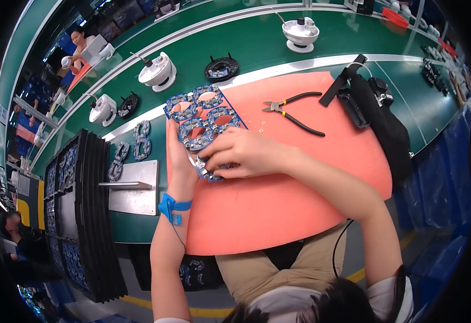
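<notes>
A blue circuit board panel (199, 141), made of several ring-shaped boards with round openings, is held over the orange mat (278, 210). My left hand (178, 151) grips its left edge, with part of the fingers hidden beneath it. A blue wrist strap (177, 205) with a cord is round my left wrist. My right hand (249, 153) is closed on the panel's near end, thumb and fingers bent over a board there. Diagonal cutters (280, 106) with black handles lie spread on the mat, right of the panel, beside a few tiny scraps.
Left of the mat, a metal plate fixture (133, 194) stands near two separated boards (142, 141). Stacked black trays (79, 210) hold more boards. White bowl-shaped holders (158, 72) and a black round tray (221, 69) line the back. A black padded device (378, 118) sits at right.
</notes>
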The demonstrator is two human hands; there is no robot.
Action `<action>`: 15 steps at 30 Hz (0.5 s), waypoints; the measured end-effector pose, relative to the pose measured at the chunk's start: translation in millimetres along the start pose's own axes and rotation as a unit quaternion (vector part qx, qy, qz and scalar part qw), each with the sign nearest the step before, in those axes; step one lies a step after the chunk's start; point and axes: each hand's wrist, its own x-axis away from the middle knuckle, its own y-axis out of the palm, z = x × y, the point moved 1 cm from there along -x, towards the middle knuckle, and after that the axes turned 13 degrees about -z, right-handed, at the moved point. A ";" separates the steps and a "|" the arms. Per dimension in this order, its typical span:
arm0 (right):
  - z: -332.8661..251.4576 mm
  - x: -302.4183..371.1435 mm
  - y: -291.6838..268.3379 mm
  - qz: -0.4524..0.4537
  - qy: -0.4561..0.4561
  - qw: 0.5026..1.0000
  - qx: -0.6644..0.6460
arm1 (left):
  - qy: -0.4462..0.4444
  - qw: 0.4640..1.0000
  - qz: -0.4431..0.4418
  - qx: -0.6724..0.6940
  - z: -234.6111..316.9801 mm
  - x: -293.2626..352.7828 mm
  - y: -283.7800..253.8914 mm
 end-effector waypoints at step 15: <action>-3.7 0.2 -12.5 0.005 0.085 0.978 -0.188 | 0.012 0.996 0.059 -0.070 2.2 -1.4 -0.9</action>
